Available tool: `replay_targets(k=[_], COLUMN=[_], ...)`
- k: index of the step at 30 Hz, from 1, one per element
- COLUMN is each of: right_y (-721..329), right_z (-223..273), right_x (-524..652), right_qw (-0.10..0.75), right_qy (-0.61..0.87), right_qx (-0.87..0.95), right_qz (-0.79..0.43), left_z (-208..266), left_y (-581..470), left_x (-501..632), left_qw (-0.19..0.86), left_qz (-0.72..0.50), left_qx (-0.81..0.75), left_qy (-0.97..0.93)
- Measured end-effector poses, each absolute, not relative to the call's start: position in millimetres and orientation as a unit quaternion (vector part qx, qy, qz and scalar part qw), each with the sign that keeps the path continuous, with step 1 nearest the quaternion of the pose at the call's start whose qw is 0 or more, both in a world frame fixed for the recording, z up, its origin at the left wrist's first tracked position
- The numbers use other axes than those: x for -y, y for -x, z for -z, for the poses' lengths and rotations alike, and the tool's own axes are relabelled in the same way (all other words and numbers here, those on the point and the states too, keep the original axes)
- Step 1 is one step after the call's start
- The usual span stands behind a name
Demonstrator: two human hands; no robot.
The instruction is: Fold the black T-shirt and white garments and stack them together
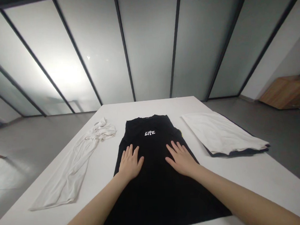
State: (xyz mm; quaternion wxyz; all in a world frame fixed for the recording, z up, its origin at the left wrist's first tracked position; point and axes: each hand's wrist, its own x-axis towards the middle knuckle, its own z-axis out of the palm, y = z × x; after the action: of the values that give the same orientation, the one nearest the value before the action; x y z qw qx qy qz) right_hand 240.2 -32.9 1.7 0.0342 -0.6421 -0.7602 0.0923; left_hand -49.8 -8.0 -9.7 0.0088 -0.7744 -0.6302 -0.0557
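A black T-shirt [155, 181] lies spread flat on the white table, its neckline at the far end and white "LIFE" lettering across the chest. On its left side my left hand [130, 163] rests palm down with the fingers stretched out. My right hand [181, 159] lies flat on the right side of the shirt, fingers apart. Neither hand grips the cloth. The shirt's sleeves do not stick out at the sides; a small yellowish bit shows by its right shoulder edge.
Left of the shirt lies a crumpled white garment [73, 167]. To the right, a folded white garment [219, 131] lies on top of dark cloth [243, 153] that reaches the right edge of the white table [149, 107]. Frosted glass panels stand behind; a wooden cabinet [288, 93] is at far right.
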Motion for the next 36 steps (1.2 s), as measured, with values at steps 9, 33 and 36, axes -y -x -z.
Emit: replay_targets(k=[9, 33, 36], right_y=[-246, -220, -221], right_z=[3, -11, -12], right_x=[91, -119, -120], right_qw=[0.051, 0.034, 0.056], right_qy=[0.649, 0.717, 0.715], right_qx=[0.749, 0.692, 0.694], right_qz=[-0.126, -0.08, -0.07], left_z=[2, -12, -12], left_y=[77, 33, 33], left_x=[49, -126, -128], left_qw=[0.014, -0.026, -0.015], left_qz=[0.057, 0.042, 0.061], left_qx=[0.64, 0.704, 0.702], left_qy=[0.766, 0.709, 0.709])
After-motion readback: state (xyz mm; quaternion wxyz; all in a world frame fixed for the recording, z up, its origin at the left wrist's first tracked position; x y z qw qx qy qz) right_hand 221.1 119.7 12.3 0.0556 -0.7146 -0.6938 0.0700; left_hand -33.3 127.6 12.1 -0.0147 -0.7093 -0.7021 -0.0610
